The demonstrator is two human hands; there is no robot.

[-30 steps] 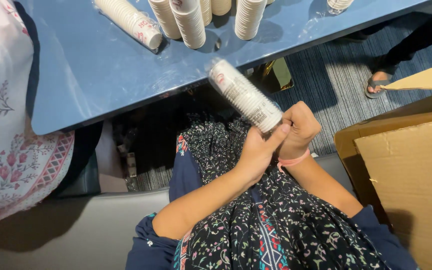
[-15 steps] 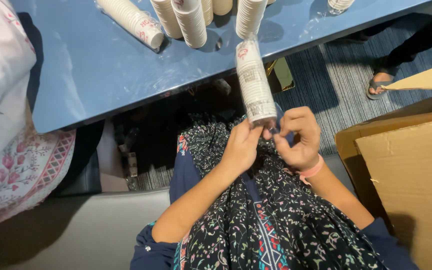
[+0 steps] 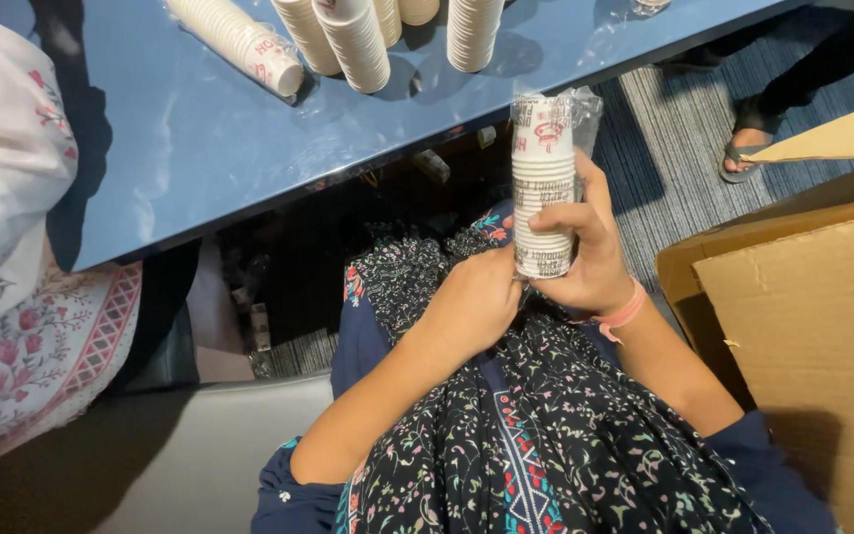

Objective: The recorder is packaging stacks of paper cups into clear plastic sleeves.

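At the far left of the frame, a white garment with pink floral print (image 3: 12, 297), worn by another person, is seen beside the blue surface (image 3: 180, 148), which fills the upper left and upper middle. Along the top edge of that surface, several stacks of paper cups lie or stand: one wrapped stack lying on its side (image 3: 239, 42) at the upper left, another stack (image 3: 356, 42) just right of it, and a further stack (image 3: 474, 32) near the top centre. Below the surface, in the middle of the frame, the left hand (image 3: 471, 307) is seen closed, its fingers pressed against the bottom end of a stack of paper cups (image 3: 543, 188); exactly what is pinched there cannot be told. That stack is held upright in front of the surface edge, right of centre, still partly covered by a clear plastic sleeve (image 3: 581, 109) bunched around its top. The stack is gripped around its lower part by the right hand (image 3: 590, 262), whose fingers are curled closed around it; a pink band (image 3: 623, 314) is worn on that wrist. A dark floral dress (image 3: 506, 435) covers the lower middle. At the right, a brown cardboard box (image 3: 812, 326) stands on the striped carpet (image 3: 674, 148), and a sandalled foot (image 3: 748, 148) of another person is seen at the upper right.
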